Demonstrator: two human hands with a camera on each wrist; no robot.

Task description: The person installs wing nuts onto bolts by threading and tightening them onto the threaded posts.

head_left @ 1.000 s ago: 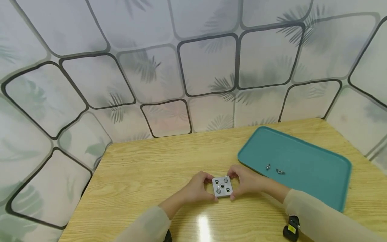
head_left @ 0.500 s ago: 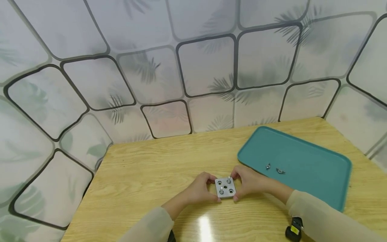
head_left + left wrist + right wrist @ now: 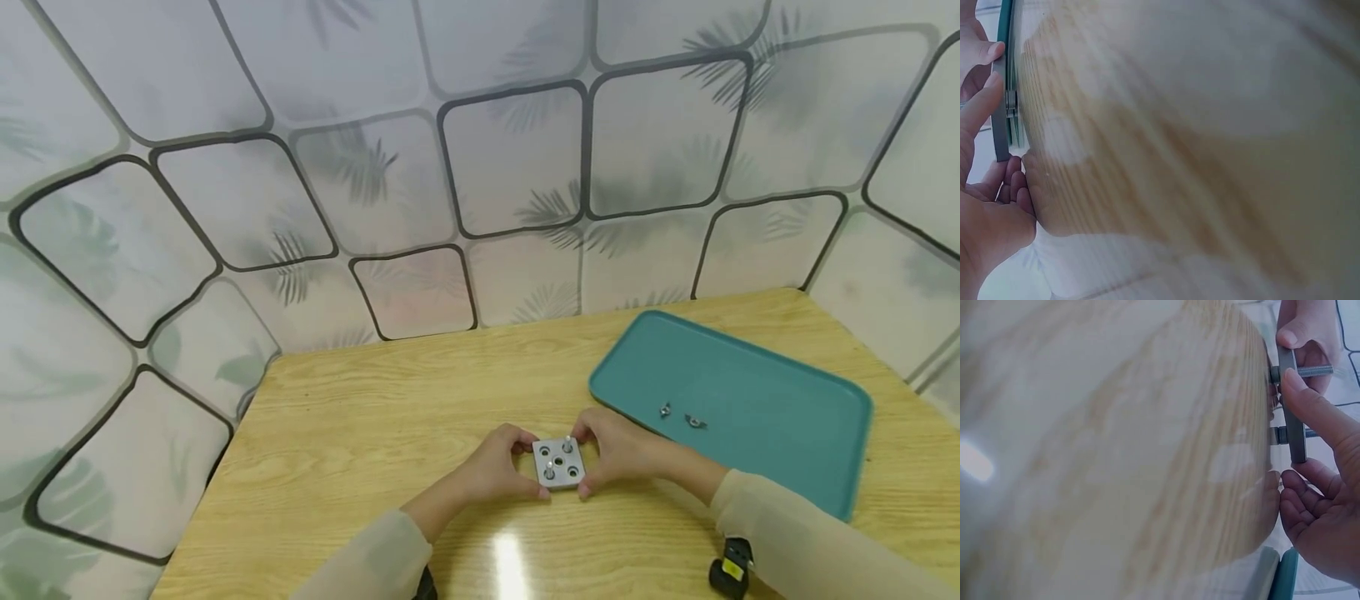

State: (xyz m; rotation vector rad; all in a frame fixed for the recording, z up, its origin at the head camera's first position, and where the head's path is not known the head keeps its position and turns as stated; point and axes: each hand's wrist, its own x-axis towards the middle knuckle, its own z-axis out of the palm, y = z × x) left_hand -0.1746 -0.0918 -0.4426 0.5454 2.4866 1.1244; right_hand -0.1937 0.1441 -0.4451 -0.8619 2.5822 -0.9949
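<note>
A square silver metal plate (image 3: 561,478) with several holes lies level low over the wooden table in the head view. Two bolts (image 3: 550,472) stand up through opposite corner holes. Their heads (image 3: 1277,435) show beneath the plate in the right wrist view, holding it slightly off the tabletop. My left hand (image 3: 491,468) pinches the plate's left side, thumb at the near corner and fingers at the far one. On the right side my right hand (image 3: 621,450) grips it the same way. Seen edge-on in the left wrist view, the plate (image 3: 999,125) sits between thumb and fingertips.
A teal tray (image 3: 765,392) lies at the right of the table, partly behind the right forearm. Two small metal wing nuts (image 3: 665,411) rest in it near its left side. Patterned fabric walls (image 3: 517,275) border the table's back and sides.
Both hands and the plate have shifted slightly to the right since the first frame. Over the last half second they have stayed in place, still holding the plate.
</note>
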